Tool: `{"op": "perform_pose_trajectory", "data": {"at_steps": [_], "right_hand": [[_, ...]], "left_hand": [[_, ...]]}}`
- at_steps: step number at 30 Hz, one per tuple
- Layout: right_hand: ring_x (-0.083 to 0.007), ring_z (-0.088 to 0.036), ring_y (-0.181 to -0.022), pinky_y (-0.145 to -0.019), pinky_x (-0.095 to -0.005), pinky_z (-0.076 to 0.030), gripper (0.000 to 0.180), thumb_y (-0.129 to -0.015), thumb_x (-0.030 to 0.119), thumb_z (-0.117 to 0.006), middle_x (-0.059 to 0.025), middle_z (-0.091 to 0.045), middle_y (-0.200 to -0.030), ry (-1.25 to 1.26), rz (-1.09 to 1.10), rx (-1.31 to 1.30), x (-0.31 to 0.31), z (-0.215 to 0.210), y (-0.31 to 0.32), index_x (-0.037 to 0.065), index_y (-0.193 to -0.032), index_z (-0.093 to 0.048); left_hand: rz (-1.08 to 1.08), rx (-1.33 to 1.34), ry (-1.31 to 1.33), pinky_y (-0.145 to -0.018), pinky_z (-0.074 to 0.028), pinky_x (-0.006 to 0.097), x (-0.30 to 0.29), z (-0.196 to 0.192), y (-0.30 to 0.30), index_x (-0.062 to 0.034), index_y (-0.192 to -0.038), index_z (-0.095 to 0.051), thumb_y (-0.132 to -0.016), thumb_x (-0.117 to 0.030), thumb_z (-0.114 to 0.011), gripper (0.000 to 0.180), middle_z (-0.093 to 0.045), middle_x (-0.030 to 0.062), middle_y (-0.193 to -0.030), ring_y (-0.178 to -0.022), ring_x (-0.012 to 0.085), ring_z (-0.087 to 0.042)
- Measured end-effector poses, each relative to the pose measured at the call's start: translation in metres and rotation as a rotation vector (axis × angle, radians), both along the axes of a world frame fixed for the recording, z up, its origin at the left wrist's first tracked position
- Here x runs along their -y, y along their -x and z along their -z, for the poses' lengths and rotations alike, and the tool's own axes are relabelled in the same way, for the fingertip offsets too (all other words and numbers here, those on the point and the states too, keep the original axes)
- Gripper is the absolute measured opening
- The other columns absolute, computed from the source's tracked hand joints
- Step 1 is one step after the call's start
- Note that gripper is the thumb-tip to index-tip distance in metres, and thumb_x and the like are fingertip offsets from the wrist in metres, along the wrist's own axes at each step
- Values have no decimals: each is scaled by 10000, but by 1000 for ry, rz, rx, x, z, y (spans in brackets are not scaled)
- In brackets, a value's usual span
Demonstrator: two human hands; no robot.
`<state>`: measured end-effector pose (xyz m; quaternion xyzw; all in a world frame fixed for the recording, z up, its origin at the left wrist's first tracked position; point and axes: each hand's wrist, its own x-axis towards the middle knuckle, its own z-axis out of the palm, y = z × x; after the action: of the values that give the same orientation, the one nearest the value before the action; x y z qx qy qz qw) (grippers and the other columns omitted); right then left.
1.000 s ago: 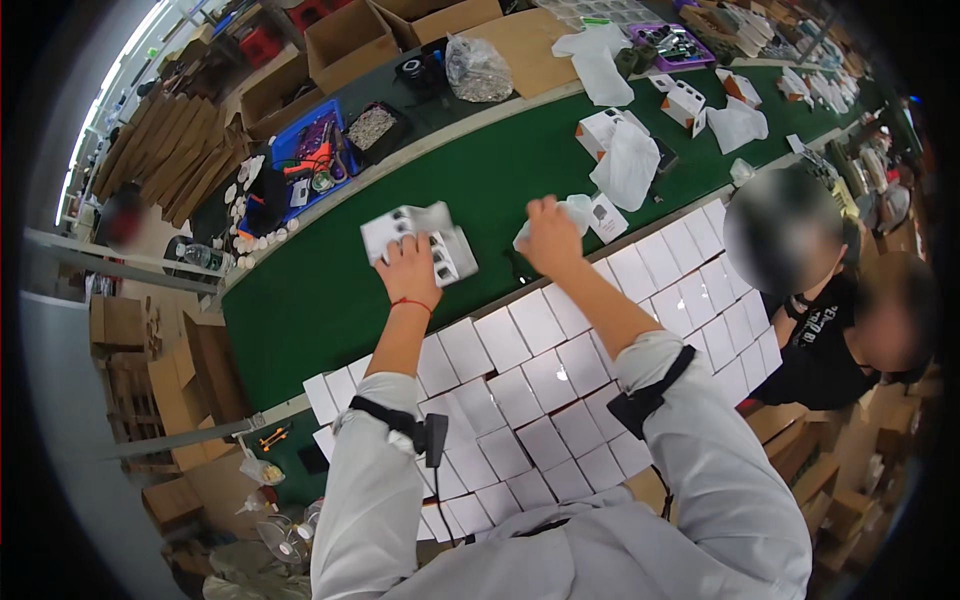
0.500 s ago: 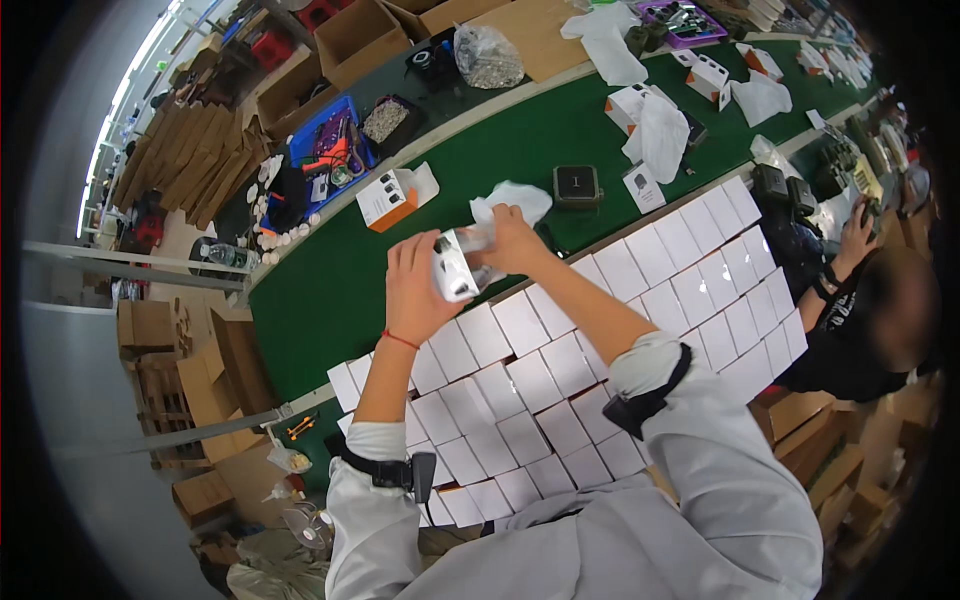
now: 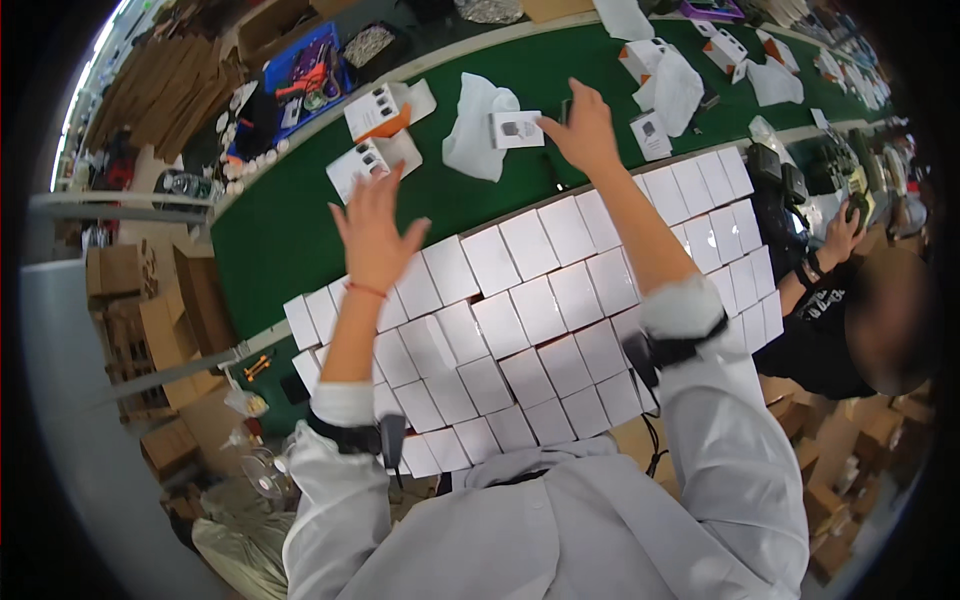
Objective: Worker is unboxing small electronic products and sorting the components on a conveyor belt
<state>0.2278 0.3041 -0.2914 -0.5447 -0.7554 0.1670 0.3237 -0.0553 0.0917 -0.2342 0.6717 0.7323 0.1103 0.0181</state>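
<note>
White cardboard formed the flapped printed box (image 3: 349, 172) on the green work surface (image 3: 275, 225) just beyond the wide-fingered left hand (image 3: 376, 240), while the splayed right hand (image 3: 592, 138) hovered beside a flat white printed packet (image 3: 516, 131), seemingly best pinched by its edges, clear of the crumpled whitish plastic bag (image 3: 473, 140).

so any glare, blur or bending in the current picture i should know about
In the head view, small bright glare spots show on some white boxes; in the head view, the green table bends into an arc and the corners go black; also in the head view, the co-worker's head is heavily blurred, while the left hand and right hand read clearly in outline.
</note>
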Motion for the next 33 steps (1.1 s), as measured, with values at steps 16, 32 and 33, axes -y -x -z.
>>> {"op": "perform_pose_trajectory", "data": {"at_steps": [16,32,33], "right_hand": [[-479,-277,-1562,-1263,-660,-154,777,-888,310,-780,-232,-373,-1665,255,-294,470,378,-4,-172,17,-1538,-471],[-440,-301,-1558,-1273,-635,-173,724,-908,359,-725,-191,-407,-1651,200,-264,404,379,-3,-170,33,-1520,-515],[-440,-305,-1556,-1271,-637,-175,721,-910,364,-720,-191,-409,-1650,208,-260,410,379,-2,-170,32,-1518,-518]], "left_hand": [[-368,253,54,-1182,-248,723,306,27,-92,-37,-1582,-423,-919,-327,-755,797,-310,247,-1677,-1518,531,-298],[-310,-15,141,-1248,-77,702,233,67,-122,-109,-1660,-316,-953,-409,-644,835,-204,175,-1747,-1599,475,-148],[-314,-26,142,-1248,-77,702,233,67,-121,-109,-1660,-316,-953,-409,-644,835,-204,175,-1747,-1599,475,-148]]}}
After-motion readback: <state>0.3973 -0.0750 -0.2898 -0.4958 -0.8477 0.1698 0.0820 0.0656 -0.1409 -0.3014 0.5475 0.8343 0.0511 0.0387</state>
